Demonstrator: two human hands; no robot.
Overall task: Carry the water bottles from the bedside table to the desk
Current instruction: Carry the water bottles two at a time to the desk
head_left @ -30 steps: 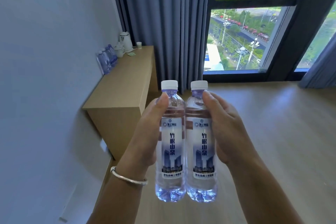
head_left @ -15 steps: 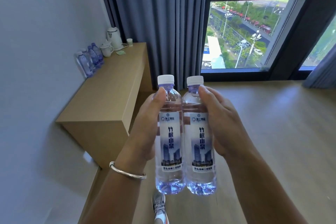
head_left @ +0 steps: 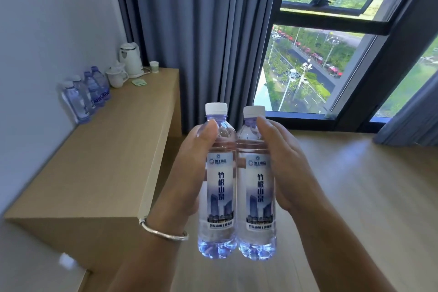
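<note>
Two clear water bottles with white caps and blue-white labels are held upright side by side, touching, in front of me. My left hand [head_left: 187, 173] grips the left bottle [head_left: 219, 187], thumb on its shoulder. My right hand [head_left: 284, 168] grips the right bottle [head_left: 259, 189] the same way. Both hang in the air above the wood floor, just right of the light wooden desk [head_left: 113, 156] along the left wall.
At the desk's far end stand several water bottles [head_left: 85, 92] against the wall, a white kettle [head_left: 130, 59], a lidded white cup [head_left: 116, 77], a small cup [head_left: 154, 67] and a green packet [head_left: 139, 82]. Grey curtains [head_left: 201, 38] and a large window [head_left: 312, 66] lie ahead.
I have come closer to the desk; it now looms larger at my left. The bottles stay gripped the same way in both hands.
</note>
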